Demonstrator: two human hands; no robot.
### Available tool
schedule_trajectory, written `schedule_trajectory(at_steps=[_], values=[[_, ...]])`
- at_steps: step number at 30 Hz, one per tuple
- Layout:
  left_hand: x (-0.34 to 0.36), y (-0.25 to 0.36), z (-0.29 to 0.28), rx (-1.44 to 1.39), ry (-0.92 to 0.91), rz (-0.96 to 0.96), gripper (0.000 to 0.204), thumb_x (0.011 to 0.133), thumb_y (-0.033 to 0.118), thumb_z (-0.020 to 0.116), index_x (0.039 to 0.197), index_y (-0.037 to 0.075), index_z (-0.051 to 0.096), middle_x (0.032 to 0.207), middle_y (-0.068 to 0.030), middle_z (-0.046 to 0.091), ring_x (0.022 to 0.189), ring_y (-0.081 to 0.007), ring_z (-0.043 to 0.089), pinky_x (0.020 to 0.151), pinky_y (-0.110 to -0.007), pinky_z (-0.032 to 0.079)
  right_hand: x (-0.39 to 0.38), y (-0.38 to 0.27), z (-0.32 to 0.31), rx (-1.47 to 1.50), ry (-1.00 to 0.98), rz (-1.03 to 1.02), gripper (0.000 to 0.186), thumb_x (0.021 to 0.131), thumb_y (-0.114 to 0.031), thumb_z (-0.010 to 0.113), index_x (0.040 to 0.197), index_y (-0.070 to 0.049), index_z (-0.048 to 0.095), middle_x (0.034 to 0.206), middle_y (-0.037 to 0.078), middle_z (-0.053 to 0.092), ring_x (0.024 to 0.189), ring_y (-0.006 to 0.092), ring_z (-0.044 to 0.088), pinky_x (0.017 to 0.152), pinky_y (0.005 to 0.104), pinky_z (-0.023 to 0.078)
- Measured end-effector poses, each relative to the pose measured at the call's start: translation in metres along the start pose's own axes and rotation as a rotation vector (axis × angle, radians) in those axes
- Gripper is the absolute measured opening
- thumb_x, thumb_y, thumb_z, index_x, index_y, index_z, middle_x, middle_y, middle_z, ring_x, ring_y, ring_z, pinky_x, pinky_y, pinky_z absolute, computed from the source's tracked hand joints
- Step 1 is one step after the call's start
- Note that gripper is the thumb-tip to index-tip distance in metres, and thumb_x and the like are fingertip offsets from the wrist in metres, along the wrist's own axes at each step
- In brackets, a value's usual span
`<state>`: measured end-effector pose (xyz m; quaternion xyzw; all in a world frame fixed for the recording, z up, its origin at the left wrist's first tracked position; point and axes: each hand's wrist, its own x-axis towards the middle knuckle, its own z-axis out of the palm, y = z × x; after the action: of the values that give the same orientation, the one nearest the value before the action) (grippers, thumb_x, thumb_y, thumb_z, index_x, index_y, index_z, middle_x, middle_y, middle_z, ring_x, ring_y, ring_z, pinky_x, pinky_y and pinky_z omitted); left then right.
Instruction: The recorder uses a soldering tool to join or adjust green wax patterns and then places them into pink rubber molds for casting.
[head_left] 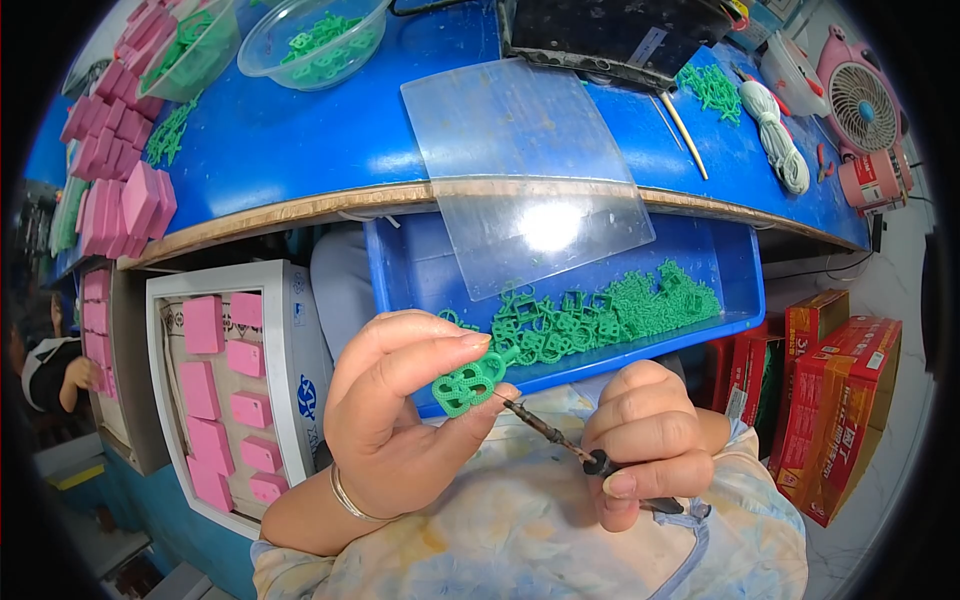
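Left grip [402, 392] pinches a green piece [464, 389] by its edges, likely keeping its face clear; right grip [650, 440] (alongside) clasps a tool [543, 428].

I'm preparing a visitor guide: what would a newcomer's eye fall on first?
Probably the green openwork piece in the left hand, centre, with a slim dark tool in the right hand aimed at it. Beyond lies a blue rectangular tray of small green pieces, partly overlapped by a clear, glare-lit sheet.

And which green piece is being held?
The openwork green piece pinched by the left hand; the others lie in the blue tray, bowls or on the table.
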<state>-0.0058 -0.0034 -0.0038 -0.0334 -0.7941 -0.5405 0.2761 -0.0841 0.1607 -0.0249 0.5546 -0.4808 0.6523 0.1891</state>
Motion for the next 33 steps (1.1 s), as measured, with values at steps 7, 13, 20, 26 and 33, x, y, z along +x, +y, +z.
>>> schedule_trajectory(at_steps=[7, 13, 20, 26, 33], values=[[0.000, 0.001, 0.000, 0.001, -0.004, -0.007, 0.039, 0.062, -0.003, 0.076, 0.097, 0.001, 0.059, 0.090, -0.0115, 0.057, 0.079, -0.0204, 0.056, 0.066, -0.028, 0.046, 0.000, 0.000, 0.000, -0.001, -0.004, -0.002, 0.017, 0.086, -0.019, 0.055, 0.092, -0.004, 0.048, 0.069, 0.007, 0.054, 0.044, 0.0129, 0.049, 0.040, 0.0246, 0.033], [0.000, 0.002, -0.001, -0.004, -0.007, -0.014, 0.039, 0.062, -0.005, 0.075, 0.097, 0.001, 0.059, 0.090, -0.0114, 0.056, 0.079, -0.0204, 0.056, 0.066, -0.028, 0.046, 0.001, 0.000, 0.001, 0.008, -0.025, 0.031, 0.014, 0.085, -0.016, 0.056, 0.089, -0.004, 0.049, 0.067, 0.007, 0.054, 0.043, 0.0129, 0.048, 0.039, 0.0244, 0.032], [-0.002, 0.000, 0.001, -0.016, 0.005, -0.016, 0.040, 0.061, -0.005, 0.075, 0.098, 0.000, 0.059, 0.091, -0.0116, 0.057, 0.080, -0.0211, 0.056, 0.068, -0.029, 0.046, -0.001, -0.002, 0.004, 0.034, 0.087, -0.008, 0.015, 0.084, -0.016, 0.056, 0.090, -0.005, 0.048, 0.074, 0.009, 0.053, 0.045, 0.0133, 0.049, 0.038, 0.0246, 0.031], [-0.003, 0.000, 0.001, -0.033, 0.000, -0.014, 0.040, 0.062, -0.006, 0.074, 0.099, 0.000, 0.059, 0.097, -0.0123, 0.059, 0.084, -0.0231, 0.058, 0.073, -0.032, 0.047, 0.000, 0.003, -0.008, 0.029, 0.089, 0.022, 0.019, 0.082, -0.016, 0.059, 0.094, -0.003, 0.052, 0.084, 0.011, 0.052, 0.049, 0.0159, 0.050, 0.041, 0.0255, 0.033], [-0.001, -0.002, 0.003, -0.083, -0.070, -0.002, 0.037, 0.065, -0.004, 0.071, 0.100, 0.001, 0.059, 0.099, -0.0130, 0.060, 0.088, -0.0263, 0.059, 0.076, -0.035, 0.048, 0.016, 0.005, -0.008, -0.247, -0.123, 0.465, 0.024, 0.077, -0.018, 0.067, 0.095, -0.002, 0.064, 0.083, 0.009, 0.049, 0.061, 0.0180, 0.049, 0.050, 0.0264, 0.041]])
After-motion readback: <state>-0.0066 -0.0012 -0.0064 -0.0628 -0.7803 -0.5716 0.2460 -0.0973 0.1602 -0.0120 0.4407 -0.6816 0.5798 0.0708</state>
